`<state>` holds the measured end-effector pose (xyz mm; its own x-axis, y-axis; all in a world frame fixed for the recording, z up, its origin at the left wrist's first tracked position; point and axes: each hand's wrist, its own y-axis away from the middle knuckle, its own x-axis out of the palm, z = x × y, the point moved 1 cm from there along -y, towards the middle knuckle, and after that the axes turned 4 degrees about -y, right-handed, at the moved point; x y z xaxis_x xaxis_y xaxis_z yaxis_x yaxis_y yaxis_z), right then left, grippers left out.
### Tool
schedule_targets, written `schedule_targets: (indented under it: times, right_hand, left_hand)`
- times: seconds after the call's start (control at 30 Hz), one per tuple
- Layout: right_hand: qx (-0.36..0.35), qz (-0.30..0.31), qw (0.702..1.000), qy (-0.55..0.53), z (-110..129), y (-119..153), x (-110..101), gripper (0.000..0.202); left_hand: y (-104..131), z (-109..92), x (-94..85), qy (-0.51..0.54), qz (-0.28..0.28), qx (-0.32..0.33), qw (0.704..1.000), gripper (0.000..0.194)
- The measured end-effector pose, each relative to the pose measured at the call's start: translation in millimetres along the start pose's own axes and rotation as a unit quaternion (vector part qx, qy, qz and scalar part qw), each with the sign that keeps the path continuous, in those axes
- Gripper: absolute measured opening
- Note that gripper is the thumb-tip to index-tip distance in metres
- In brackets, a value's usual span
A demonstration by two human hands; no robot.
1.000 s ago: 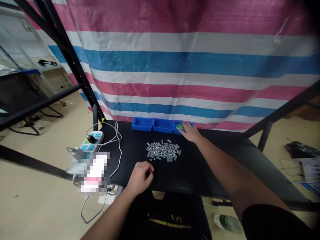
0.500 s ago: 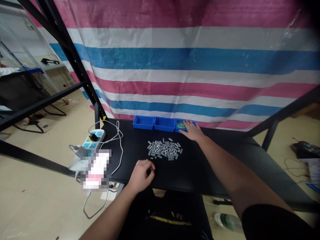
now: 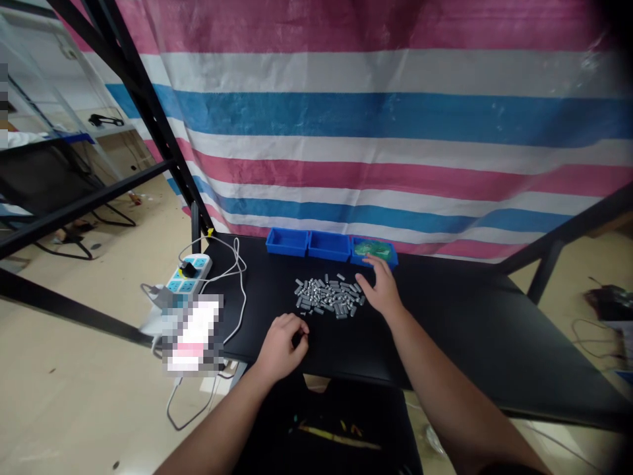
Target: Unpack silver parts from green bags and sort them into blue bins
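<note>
A pile of small silvery metal cylinders lies on the black table. My left hand rests near the table's front edge, fingers curled in loosely towards the thumb, with a dark gap between them and nothing visible inside. Between the pile and the right-hand blue bin, my right hand is held with thumb and fingers apart, holding nothing that I can see. Its fingertips are close to that bin's front edge. Inside the bin is a crumpled green, shiny, see-through material.
Two more blue bins, the left one and the middle one, stand in the same row. At left are a power strip and loose white cables. Behind the table hangs a striped sheet; black frame posts flank it.
My right hand has drawn back from the right-hand bin towards me, uncovering the green material. My left hand has stayed in place. The view has shifted slightly.
</note>
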<state>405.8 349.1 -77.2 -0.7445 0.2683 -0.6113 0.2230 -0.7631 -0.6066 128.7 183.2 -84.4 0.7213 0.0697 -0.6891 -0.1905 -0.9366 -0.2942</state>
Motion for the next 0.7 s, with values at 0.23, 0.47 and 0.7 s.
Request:
schedule_targets:
  times: [0.23, 0.47, 0.7]
  right_hand:
    - [0.04, 0.171, 0.985, 0.007, 21, 45, 19, 0.069]
    - [0.039, 0.237, 0.968, 0.075, 29, 44, 32, 0.09]
    - [0.022, 0.174, 0.982, 0.076, 28, 43, 29, 0.078]
  left_hand:
    - [-4, 3, 0.0, -0.002, -0.055, -0.021, 0.998, 0.014]
    - [-103, 1, -24.4, -0.164, -0.057, 0.041, 0.984, 0.022]
    - [-204, 46, -4.0, -0.273, 0.021, 0.043, 0.961, 0.052]
